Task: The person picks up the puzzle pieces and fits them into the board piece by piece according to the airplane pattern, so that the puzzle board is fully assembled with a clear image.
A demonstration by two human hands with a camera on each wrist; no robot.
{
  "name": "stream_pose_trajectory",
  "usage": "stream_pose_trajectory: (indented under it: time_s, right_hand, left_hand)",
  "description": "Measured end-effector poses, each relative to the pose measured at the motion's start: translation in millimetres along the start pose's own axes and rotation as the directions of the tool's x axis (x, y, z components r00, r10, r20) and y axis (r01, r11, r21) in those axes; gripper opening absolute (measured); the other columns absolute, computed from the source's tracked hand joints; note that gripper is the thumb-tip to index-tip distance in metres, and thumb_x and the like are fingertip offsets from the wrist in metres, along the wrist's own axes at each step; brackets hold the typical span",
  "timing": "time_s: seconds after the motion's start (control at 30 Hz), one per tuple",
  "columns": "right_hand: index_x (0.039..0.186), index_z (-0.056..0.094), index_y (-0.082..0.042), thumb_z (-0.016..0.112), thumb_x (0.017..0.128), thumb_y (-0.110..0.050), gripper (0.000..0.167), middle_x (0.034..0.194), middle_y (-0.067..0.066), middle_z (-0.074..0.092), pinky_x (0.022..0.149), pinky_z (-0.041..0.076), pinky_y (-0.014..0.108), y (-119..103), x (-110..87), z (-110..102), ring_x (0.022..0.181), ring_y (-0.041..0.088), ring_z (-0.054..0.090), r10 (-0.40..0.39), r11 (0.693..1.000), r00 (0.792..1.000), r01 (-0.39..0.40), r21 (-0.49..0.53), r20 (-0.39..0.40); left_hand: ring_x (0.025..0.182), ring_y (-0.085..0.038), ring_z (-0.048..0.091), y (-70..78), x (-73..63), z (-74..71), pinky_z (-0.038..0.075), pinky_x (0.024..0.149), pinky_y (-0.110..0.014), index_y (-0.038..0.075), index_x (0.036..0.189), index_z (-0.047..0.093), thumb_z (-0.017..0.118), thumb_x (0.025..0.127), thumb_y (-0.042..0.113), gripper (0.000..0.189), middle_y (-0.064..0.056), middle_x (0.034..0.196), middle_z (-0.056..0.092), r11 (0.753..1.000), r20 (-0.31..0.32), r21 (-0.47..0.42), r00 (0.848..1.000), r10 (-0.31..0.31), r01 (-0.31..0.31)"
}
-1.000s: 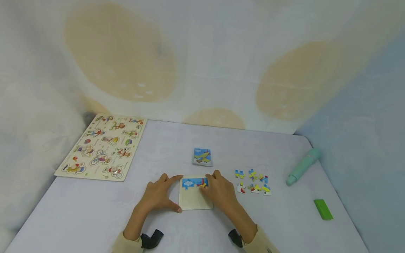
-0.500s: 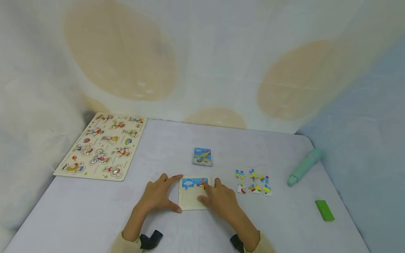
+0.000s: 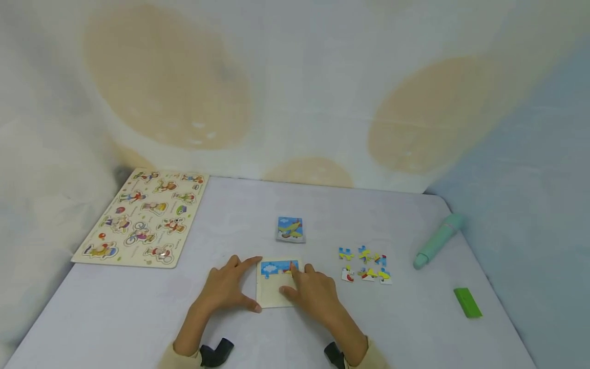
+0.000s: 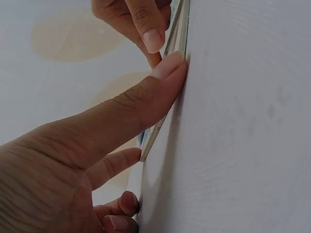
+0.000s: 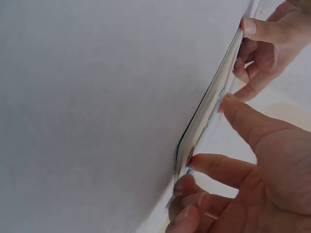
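Observation:
A small square puzzle board [image 3: 274, 294] lies on the table in the head view, its blue top row of joined jigsaw pieces [image 3: 272, 267] showing a cloud and part of a plane. My left hand [image 3: 226, 287] holds the board's left side between thumb and forefinger, one at each corner. The left thumb [image 4: 146, 99] lies on the near corner in the left wrist view. With its forefinger, my right hand [image 3: 318, 294] presses the piece at the row's right end; the right thumb [image 5: 243, 114] rests over the board. Several loose jigsaw pieces [image 3: 364, 259] lie to the right.
A small plane picture [image 3: 290, 229] lies beyond the board. At the far left is a large board of figures [image 3: 143, 218]. On the right lie a mint-green cylinder [image 3: 438, 242] and a green block [image 3: 467, 302]. Fabric walls [image 3: 304, 102] stand behind the white table.
The right hand has shifted from fingers at the board's upper right edge to forefinger on the end piece, with the thumb lower on the board. The left hand keeps its hold.

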State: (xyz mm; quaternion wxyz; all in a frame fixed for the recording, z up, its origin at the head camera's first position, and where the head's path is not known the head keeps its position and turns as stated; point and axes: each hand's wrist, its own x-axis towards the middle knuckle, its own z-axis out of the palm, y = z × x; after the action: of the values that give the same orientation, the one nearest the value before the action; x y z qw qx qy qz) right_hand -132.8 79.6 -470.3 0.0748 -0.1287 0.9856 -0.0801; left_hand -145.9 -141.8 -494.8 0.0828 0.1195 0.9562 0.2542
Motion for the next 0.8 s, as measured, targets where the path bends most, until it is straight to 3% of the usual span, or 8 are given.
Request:
stream_pose_trajectory:
  time_s: [0.33,0.57,0.8]
  right_hand:
    - [0.142,0.055,-0.011,0.071,0.086,-0.052,0.072,0.105,0.012,0.065,0.062,0.047,0.037,13.0,3.7,-2.7,0.068,0.019,0.052,0.014,0.992,1.0,-0.017,0.126,0.019]
    - [0.134,0.061,-0.008,0.08,0.081,-0.041,0.065,0.102,0.011,0.062,0.057,0.044,0.03,41.3,6.3,-15.0,0.065,0.016,0.049,0.093,0.98,0.991,-0.072,0.187,-0.101]
    - [0.125,0.064,-0.003,0.083,0.079,-0.03,0.057,0.096,0.01,0.06,0.061,0.047,0.031,73.9,11.3,-20.4,0.073,0.017,0.055,0.198,0.948,0.967,-0.148,0.282,-0.159]
  left_hand:
    - [0.072,-0.016,0.039,-1.9,1.1,1.8,0.027,0.065,-0.034,0.029,0.143,0.053,0.095,0.046,0.054,0.109,0.0,0.089,0.044,1.0,0.009,0.008,1.0,-0.004,0.004]
    - [0.073,-0.015,0.038,-1.0,0.5,1.7,0.027,0.064,-0.034,0.029,0.143,0.053,0.095,0.045,0.053,0.11,0.0,0.088,0.043,1.0,0.009,0.008,1.0,-0.008,0.008]
    - [0.073,-0.015,0.039,-0.2,0.5,0.2,0.027,0.065,-0.034,0.028,0.143,0.053,0.096,0.046,0.051,0.109,-0.001,0.088,0.042,1.0,0.009,-0.005,1.0,-0.014,0.014]
